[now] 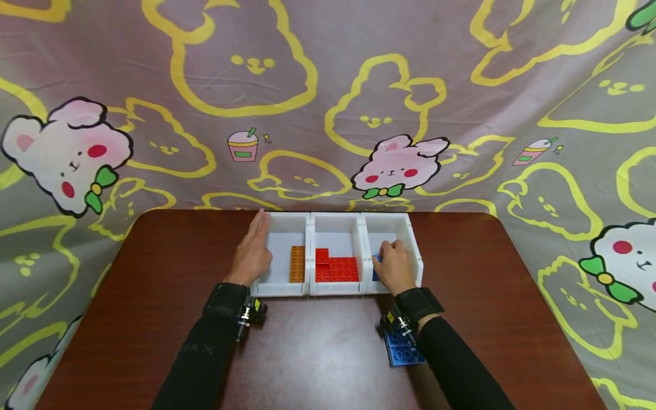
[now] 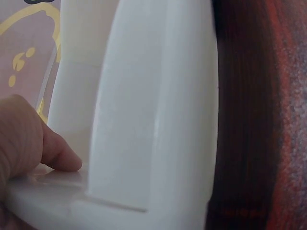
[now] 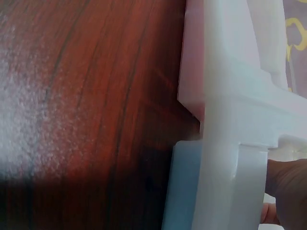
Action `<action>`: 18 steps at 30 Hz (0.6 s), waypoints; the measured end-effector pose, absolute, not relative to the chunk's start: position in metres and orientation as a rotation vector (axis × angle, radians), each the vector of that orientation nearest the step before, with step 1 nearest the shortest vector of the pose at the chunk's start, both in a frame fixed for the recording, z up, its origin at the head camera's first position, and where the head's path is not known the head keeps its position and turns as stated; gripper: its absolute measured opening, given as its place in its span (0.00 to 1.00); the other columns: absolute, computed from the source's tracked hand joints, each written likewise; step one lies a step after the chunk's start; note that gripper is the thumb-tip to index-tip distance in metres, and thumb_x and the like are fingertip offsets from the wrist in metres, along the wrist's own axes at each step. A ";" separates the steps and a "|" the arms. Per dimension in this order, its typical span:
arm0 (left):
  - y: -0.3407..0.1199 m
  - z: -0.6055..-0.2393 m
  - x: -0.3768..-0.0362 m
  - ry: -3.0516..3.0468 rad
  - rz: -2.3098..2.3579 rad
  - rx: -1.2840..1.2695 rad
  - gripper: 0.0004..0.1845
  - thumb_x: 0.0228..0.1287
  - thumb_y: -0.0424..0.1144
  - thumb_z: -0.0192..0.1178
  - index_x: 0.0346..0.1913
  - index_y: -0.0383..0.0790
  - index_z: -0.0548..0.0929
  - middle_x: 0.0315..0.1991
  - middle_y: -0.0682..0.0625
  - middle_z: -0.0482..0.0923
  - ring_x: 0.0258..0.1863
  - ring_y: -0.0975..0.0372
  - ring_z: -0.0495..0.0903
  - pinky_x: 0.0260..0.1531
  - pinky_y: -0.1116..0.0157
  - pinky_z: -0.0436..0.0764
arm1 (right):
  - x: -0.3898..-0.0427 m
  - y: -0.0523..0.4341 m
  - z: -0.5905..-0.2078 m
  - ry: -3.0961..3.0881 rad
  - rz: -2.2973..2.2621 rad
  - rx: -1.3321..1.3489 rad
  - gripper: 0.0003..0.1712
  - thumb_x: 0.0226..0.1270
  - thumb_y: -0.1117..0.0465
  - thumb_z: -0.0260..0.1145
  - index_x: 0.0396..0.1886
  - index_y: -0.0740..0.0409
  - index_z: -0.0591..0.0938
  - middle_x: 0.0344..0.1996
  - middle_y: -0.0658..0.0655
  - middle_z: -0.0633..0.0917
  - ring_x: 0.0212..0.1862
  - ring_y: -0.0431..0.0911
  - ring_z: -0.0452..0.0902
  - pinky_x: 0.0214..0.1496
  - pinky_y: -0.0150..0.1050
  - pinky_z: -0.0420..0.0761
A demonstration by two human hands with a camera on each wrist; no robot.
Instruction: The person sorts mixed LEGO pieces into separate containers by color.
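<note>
Three white bins (image 1: 335,290) stand side by side on the table. My left hand (image 1: 251,253) grips the outer wall of the left bin, its fingers stretched along the outside and the thumb (image 2: 62,155) over the rim. An orange-brown studded brick (image 1: 297,265) lies in that bin. Red studded bricks (image 1: 343,269) sit in the middle bin, one of them small and raised. My right hand (image 1: 396,266) reaches into the right bin, fingers curled at a blue brick (image 1: 376,269) that the hand mostly covers. In the right wrist view the bin wall (image 3: 230,158) hides most of the fingers.
Below my right wrist, a blue studded piece (image 1: 405,348) lies on the brown table (image 1: 318,347), partly covered by the wrist camera and sleeve. A patterned cloth (image 1: 307,125) hangs right behind the bins and along both sides.
</note>
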State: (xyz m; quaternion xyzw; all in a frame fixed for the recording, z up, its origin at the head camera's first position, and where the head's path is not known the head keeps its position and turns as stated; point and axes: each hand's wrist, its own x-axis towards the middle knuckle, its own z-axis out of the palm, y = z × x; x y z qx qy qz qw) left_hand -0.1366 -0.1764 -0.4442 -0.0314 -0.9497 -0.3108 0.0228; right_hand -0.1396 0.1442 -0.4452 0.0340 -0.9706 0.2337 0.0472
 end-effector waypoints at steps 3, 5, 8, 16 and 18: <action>-0.177 -0.444 -0.136 -2.938 -0.968 -0.099 0.42 0.61 0.17 0.46 0.77 0.38 0.45 0.78 0.49 0.35 0.58 0.46 0.70 0.24 0.60 0.66 | -0.140 0.144 -0.447 -2.964 0.734 0.105 0.12 0.64 0.60 0.70 0.28 0.63 0.77 0.34 0.64 0.74 0.35 0.58 0.74 0.37 0.50 0.76; -0.177 -0.445 -0.135 -2.932 -0.967 -0.100 0.42 0.61 0.17 0.47 0.77 0.37 0.46 0.78 0.49 0.36 0.60 0.46 0.69 0.24 0.60 0.66 | -0.140 0.145 -0.448 -2.948 0.761 0.125 0.12 0.65 0.60 0.69 0.29 0.63 0.78 0.34 0.64 0.75 0.36 0.58 0.75 0.39 0.51 0.76; -0.178 -0.446 -0.135 -2.927 -0.966 -0.104 0.42 0.61 0.17 0.47 0.77 0.36 0.46 0.78 0.47 0.36 0.60 0.45 0.69 0.23 0.60 0.65 | -0.141 0.147 -0.449 -2.930 0.795 0.171 0.10 0.67 0.60 0.67 0.30 0.63 0.81 0.34 0.64 0.76 0.37 0.58 0.76 0.41 0.51 0.77; -0.176 -0.447 -0.136 -2.923 -0.952 -0.111 0.42 0.61 0.17 0.46 0.77 0.36 0.46 0.78 0.46 0.38 0.53 0.46 0.73 0.23 0.61 0.64 | -0.143 0.149 -0.451 -2.921 0.831 0.251 0.06 0.68 0.63 0.66 0.33 0.62 0.83 0.36 0.63 0.79 0.41 0.56 0.77 0.43 0.51 0.78; -0.176 -0.446 -0.136 -2.924 -0.947 -0.106 0.43 0.61 0.17 0.47 0.77 0.37 0.46 0.78 0.47 0.37 0.52 0.46 0.73 0.23 0.61 0.65 | -0.144 0.150 -0.452 -2.908 0.834 0.264 0.06 0.67 0.63 0.66 0.32 0.62 0.82 0.36 0.63 0.79 0.41 0.57 0.78 0.44 0.51 0.78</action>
